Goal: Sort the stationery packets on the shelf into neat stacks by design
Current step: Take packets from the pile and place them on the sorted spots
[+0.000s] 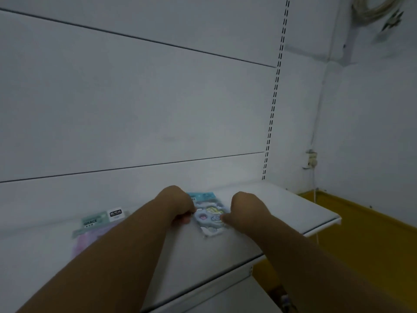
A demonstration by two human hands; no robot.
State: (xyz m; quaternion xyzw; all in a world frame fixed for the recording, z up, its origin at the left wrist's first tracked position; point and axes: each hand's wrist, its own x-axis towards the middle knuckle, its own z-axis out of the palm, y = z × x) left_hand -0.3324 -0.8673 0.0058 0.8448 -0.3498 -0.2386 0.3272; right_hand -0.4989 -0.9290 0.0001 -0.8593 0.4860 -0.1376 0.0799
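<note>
On the white shelf (282, 206) lie two lots of stationery packets, well apart from each other. The nearer to the middle is a blue packet (208, 213) with a turquoise header strip at its far end and pastel shapes, pink, yellow and pale blue, under clear film; the print on its header is too blurred to read. It lies flat on the shelf board, its long side running away from the person, and whether it is one packet or a small stack cannot be told.

Both hands flank this packet. The left hand (178, 205) is curled into a loose fist at the packet's left edge, fingertips tucked down against the shelf beside it. The right hand (242, 211) is curled likewise at the right edge, its thumb touching the packet's side. The fingers are bent under the knuckles, so whether either hand actually pinches the packet or only presses against its edges cannot be told.

To the left, partly hidden behind the left forearm, lies a pink-and-lilac packet (90, 236) with a mint-green header (93, 220) that reads "GRACE" in dark letters. Just beside that header sits a white tag (115, 213) bearing a black label whose words are illegible.

Behind the shelf rises a pale panelled back wall (135, 98) and a slotted upright (274, 98). Yellow floor (361, 240) shows below on the right.
</note>
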